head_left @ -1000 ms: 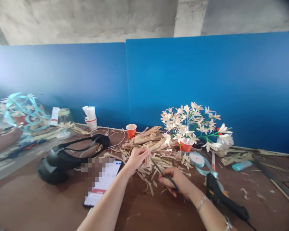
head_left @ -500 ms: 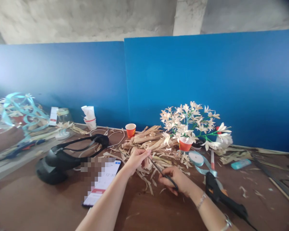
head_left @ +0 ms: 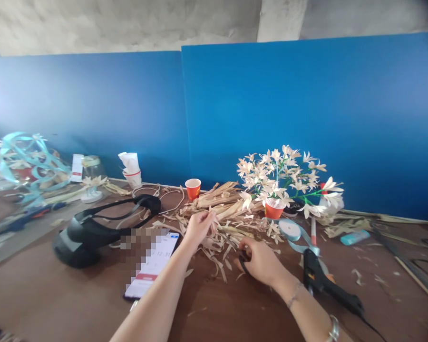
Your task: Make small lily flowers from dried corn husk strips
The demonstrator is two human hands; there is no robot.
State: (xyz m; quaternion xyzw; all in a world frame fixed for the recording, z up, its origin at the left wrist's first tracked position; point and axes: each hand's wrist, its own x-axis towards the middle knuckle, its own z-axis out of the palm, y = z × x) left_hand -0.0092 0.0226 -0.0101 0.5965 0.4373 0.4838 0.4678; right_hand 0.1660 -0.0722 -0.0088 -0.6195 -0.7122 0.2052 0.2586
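My left hand (head_left: 199, 226) pinches a strip of dried husk at the near edge of the husk pile (head_left: 224, 212). My right hand (head_left: 258, 260) is curled round black scissors (head_left: 243, 259), whose handles show under the fingers; the blades are hidden by the hand and the husks. Both hands rest low over the brown table (head_left: 74, 299), a short gap between them. Behind the pile stands a bunch of cream husk flowers (head_left: 283, 178) in a red paper cup (head_left: 273, 209).
A phone (head_left: 150, 270) lies left of my left arm, with a black headset (head_left: 92, 230) beyond it. A black glue gun (head_left: 324, 282) and a pale blue ribbon roll (head_left: 290, 230) lie to the right. A second red cup (head_left: 193, 188) stands by the blue partition.
The scissors, pointing up into the husks before, are now tucked under my right hand, which has turned palm down. My left hand shifted slightly left on the husk. The view tilted a little.
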